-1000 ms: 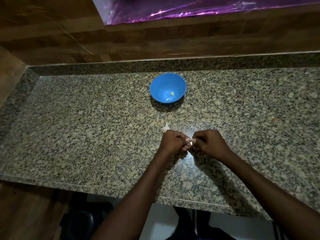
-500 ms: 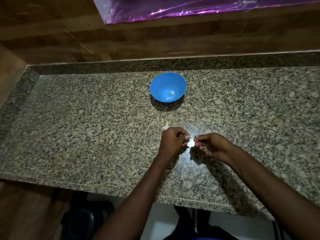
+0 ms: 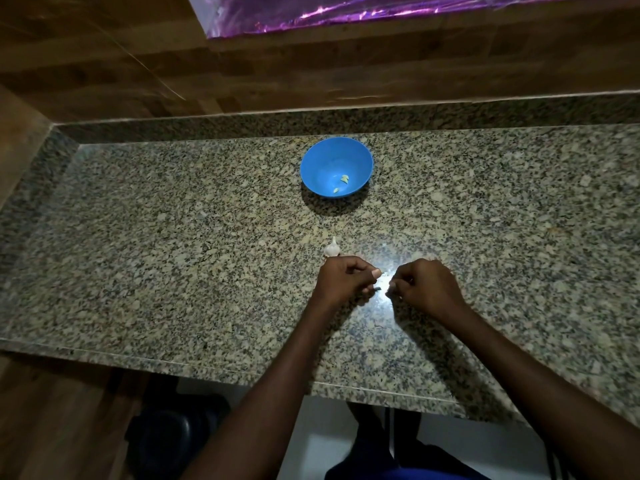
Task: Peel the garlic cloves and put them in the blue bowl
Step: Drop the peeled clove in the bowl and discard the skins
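The big speckled stone counter (image 3: 173,258) has a wooden wall (image 3: 104,74) behind it. The blue bowl (image 3: 320,161) sits on the counter near the wall, and a few small peeled cloves (image 3: 344,179) lie inside it. On the near side of the bowl, a garlic bulb (image 3: 331,248) sits on the counter. Just in front of the bulb is the left hand (image 3: 341,280), fingers curled, thumb out. The right hand (image 3: 424,285) is just beside it, also curled, a small gap apart. A bright glare fills the gap, so I cannot tell what either hand pinches.
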Available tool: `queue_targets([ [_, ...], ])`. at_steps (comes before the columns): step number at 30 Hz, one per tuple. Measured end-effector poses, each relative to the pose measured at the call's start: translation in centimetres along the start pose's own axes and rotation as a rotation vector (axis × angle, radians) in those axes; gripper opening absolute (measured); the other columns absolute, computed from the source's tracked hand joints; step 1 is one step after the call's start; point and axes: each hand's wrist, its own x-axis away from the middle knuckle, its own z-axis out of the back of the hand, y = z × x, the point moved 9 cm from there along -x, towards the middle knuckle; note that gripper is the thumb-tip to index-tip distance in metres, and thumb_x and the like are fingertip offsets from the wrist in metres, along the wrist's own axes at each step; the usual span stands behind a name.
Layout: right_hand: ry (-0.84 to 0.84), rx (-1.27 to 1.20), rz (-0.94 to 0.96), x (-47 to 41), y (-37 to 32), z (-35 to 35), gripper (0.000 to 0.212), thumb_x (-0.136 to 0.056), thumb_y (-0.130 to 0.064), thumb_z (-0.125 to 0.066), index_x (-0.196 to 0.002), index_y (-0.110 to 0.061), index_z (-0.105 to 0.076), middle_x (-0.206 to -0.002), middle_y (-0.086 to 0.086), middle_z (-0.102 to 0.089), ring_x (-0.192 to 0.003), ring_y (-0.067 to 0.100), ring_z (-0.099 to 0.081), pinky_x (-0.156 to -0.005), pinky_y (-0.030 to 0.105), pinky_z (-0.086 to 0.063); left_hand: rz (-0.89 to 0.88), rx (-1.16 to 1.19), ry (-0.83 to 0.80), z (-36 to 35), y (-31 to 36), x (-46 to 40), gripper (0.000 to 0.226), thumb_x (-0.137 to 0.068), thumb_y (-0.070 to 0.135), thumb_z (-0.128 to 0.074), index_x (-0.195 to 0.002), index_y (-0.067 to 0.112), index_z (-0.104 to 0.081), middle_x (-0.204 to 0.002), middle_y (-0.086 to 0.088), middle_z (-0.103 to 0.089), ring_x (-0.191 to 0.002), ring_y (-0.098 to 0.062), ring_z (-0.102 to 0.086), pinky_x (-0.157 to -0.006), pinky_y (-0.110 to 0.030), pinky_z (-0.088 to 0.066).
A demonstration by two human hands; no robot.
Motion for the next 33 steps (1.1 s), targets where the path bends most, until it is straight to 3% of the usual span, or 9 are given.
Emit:
queue_targets([
  [3, 0.054, -0.189, 0.039, 0.2, 0.0, 0.4, 0.010, -0.089, -0.024, -0.070, -0.088, -0.027, -0.080, -0.074, -0.011, -0.076, -0.066, 0.003, -0.070, -0.061, 0.022, -0.052, -0.013, -0.001, -0.007, 0.0, -0.1, 0.0, 0.018, -0.091, 0.005, -0.071, -0.091, -0.012, -0.069, -0.071, -0.026, -0.064, -0.058, -0.023, -0.057, -0.056, -0.030, -0.053],
  [6, 0.046, -0.559, 0.002, 0.3, 0.3, 0.5, 0.010, -0.090, -0.019, -0.072, -0.082, -0.018, -0.078, -0.065, -0.003, -0.074, -0.058, 0.015, -0.072, -0.057, 0.027, -0.056, -0.036, -0.040, -0.020, 0.1, -0.1, -0.2, 0.015, -0.091, 0.007, -0.072, -0.091, -0.008, -0.070, -0.077, -0.035, -0.065, -0.062, -0.025, -0.061, -0.062, -0.035, -0.055],
  [10, 0.050, -0.709, -0.013, 0.5, -0.1, 0.4, 0.012, -0.087, -0.015, -0.077, -0.076, -0.009, -0.077, -0.062, 0.004, -0.072, -0.052, 0.018, -0.069, -0.049, 0.023, -0.050, -0.054, -0.120, -0.048, -0.1, -0.3, -0.7, 0.012, -0.090, 0.013, -0.074, -0.089, 0.001, -0.074, -0.074, -0.021, -0.071, -0.063, -0.023, -0.066, -0.065, -0.038, -0.057],
  [16, -0.075, -1.009, -0.275, 1.0, 0.6, -1.4, 0.016, -0.087, -0.009, -0.072, -0.076, 0.003, -0.072, -0.069, 0.019, -0.070, -0.053, 0.022, -0.059, -0.051, 0.026, -0.049, -0.114, -0.214, -0.042, -0.1, 0.3, -0.8, 0.006, -0.088, 0.015, -0.076, -0.087, 0.010, -0.077, -0.075, -0.012, -0.074, -0.067, -0.018, -0.068, -0.070, -0.039, -0.059],
  [19, -0.096, -1.013, -0.406, 1.0, 1.0, -1.9, 0.019, -0.088, -0.008, -0.065, -0.075, 0.004, -0.071, -0.062, 0.016, -0.065, -0.048, 0.022, -0.055, -0.049, 0.025, -0.048, -0.134, -0.243, -0.044, -0.1, 0.2, -0.8, 0.003, -0.086, 0.017, -0.077, -0.083, 0.016, -0.077, -0.072, -0.005, -0.074, -0.067, -0.014, -0.068, -0.071, -0.038, -0.058],
  [22, -0.046, -0.921, -0.444, 0.7, 2.0, -2.1, 0.026, -0.087, -0.013, -0.066, -0.063, -0.002, -0.068, -0.055, 0.013, -0.062, -0.044, 0.021, -0.055, -0.052, 0.027, -0.047, -0.125, -0.237, -0.051, -0.2, 0.0, -0.5, 0.005, -0.088, 0.016, -0.076, -0.087, 0.011, -0.077, -0.072, -0.005, -0.074, -0.065, -0.012, -0.070, -0.067, -0.032, -0.058],
  [25, 0.006, -0.763, -0.361, 0.5, 2.1, -1.5, 0.026, -0.086, -0.016, -0.072, -0.063, -0.006, -0.069, -0.053, 0.008, -0.064, -0.048, 0.019, -0.057, -0.055, 0.029, -0.047, -0.117, -0.236, -0.050, -0.1, -0.2, -0.4, 0.007, -0.088, 0.018, -0.076, -0.088, 0.010, -0.077, -0.071, -0.004, -0.074, -0.064, -0.013, -0.070, -0.065, -0.030, -0.057],
  [29, -0.031, -0.816, -0.246, 0.9, 0.6, -0.8, 0.013, -0.089, -0.012, -0.073, -0.080, -0.003, -0.074, -0.062, 0.010, -0.070, -0.049, 0.016, -0.064, -0.046, 0.022, -0.048, -0.109, -0.244, -0.045, 0.2, -0.4, -0.4, 0.004, -0.087, 0.019, -0.077, -0.083, 0.016, -0.077, -0.069, -0.002, -0.074, -0.062, -0.011, -0.069, -0.064, -0.027, -0.054],
  [33, 0.015, -0.643, -0.103, 0.6, -0.2, -0.2, 0.008, -0.085, -0.016, -0.077, -0.077, -0.015, -0.076, -0.067, 0.008, -0.073, -0.059, 0.025, -0.072, -0.054, 0.034, -0.056, -0.082, -0.222, -0.056, 0.0, -0.5, -0.3, 0.007, -0.087, 0.018, -0.076, -0.080, 0.016, -0.076, -0.069, -0.007, -0.074, -0.059, -0.015, -0.068, -0.060, -0.026, -0.052],
])
